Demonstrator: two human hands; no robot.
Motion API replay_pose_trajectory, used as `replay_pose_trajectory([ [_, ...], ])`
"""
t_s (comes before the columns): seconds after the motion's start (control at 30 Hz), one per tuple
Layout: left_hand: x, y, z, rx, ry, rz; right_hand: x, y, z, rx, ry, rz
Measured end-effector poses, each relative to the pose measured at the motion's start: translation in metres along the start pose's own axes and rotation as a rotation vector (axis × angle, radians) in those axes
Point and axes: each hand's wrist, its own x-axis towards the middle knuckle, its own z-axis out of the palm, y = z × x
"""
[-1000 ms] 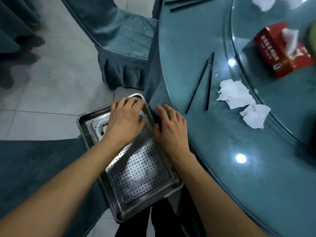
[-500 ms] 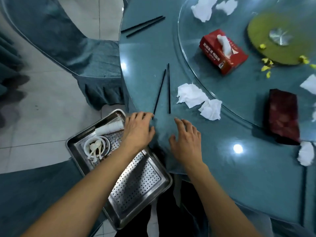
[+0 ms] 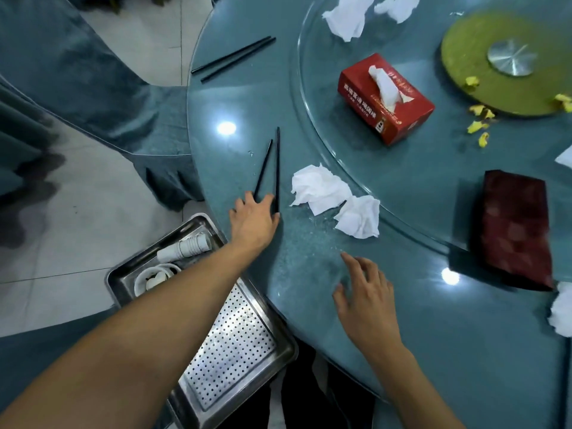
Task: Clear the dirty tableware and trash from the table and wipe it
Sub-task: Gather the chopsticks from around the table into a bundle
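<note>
The left hand (image 3: pixel 253 219), fingers spread, is touching the near tips of the black chopsticks (image 3: pixel 272 168) at the table's (image 3: pixel 433 335) nine o'clock edge; thin, stiff, probably slippery, they are likely best pinched together mid-shaft, while the right hand (image 3: pixel 365 301) is hovering relaxed.

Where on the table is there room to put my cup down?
Bare teal tabletop lies near the edge, right of the right hand. Another patch sits between the two pairs of black chopsticks. It is crowded around the crumpled white napkins and red tissue box.
</note>
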Motion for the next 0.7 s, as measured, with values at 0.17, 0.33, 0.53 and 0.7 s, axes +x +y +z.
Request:
replay_pose_trajectory([
  [0.17, -0.008, 0.011, 0.004, -0.027, 0.068, -0.063, 0.007, 0.019, 0.000, 0.048, -0.003, -0.004],
  [0.33, -0.043, -0.001, 0.018, -0.072, 0.102, -0.175, 0.009, 0.008, -0.002, 0.105, -0.035, -0.020],
  [0.53, -0.078, -0.011, 0.033, -0.209, 0.044, -0.295, 0.007, -0.011, -0.002, 0.140, -0.093, -0.039],
  [0.7, -0.096, -0.016, 0.038, -0.325, 0.010, -0.338, 0.001, -0.019, 0.006, 0.150, -0.124, -0.050],
])
